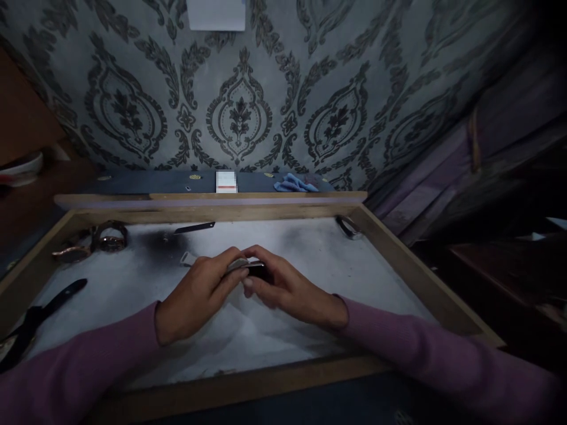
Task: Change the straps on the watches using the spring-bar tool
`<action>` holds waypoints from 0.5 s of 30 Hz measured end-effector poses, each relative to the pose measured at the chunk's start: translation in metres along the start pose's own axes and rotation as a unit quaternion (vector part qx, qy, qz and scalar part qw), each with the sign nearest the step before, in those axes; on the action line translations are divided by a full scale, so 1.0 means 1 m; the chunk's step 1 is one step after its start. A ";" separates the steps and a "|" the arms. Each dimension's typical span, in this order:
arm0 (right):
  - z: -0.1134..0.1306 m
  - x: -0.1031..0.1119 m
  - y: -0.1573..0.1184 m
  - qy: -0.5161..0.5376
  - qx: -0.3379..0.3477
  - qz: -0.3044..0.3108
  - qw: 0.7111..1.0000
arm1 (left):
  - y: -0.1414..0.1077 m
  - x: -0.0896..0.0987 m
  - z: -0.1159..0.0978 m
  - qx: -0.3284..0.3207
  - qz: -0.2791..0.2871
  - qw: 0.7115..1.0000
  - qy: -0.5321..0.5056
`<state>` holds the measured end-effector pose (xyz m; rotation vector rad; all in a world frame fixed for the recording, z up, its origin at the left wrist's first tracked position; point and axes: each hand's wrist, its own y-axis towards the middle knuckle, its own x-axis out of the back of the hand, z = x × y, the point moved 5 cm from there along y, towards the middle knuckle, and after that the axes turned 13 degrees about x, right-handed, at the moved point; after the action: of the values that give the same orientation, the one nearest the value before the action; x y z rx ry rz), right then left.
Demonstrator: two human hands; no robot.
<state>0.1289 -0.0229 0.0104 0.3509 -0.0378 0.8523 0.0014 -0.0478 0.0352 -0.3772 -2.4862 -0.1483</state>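
Observation:
My left hand [201, 289] and my right hand [287, 289] meet over the middle of a shallow wooden tray, fingers closed around what looks like a wristwatch [257, 270]. Its shiny dark part shows between the right thumb and fingers. A flat grey piece [236, 264] is pinched by the left thumb and forefinger. Past the left knuckles sticks out a pale strap end with a loop [188, 258], seemingly part of the same watch. The fingers hide most of the held thing, so its face cannot be seen.
The wooden tray [411, 277] has raised sides and a white lining. Wristwatches lie at its left: a bronze-coloured one [110, 236] and a black-strapped one [57, 298]. A dark flat blade-like strip [195, 228] and a dark band [348, 227] lie farther back. Behind are a small box [226, 182] and blue cloth [296, 183].

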 end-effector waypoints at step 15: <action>-0.004 0.007 0.008 0.134 -0.035 -0.105 0.985 | 0.009 -0.011 0.022 0.190 0.073 0.914 -0.351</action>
<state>0.1277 -0.0116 0.0102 0.1675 0.2152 0.6818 0.0002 -0.0376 0.0109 -0.5092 -3.0725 0.6336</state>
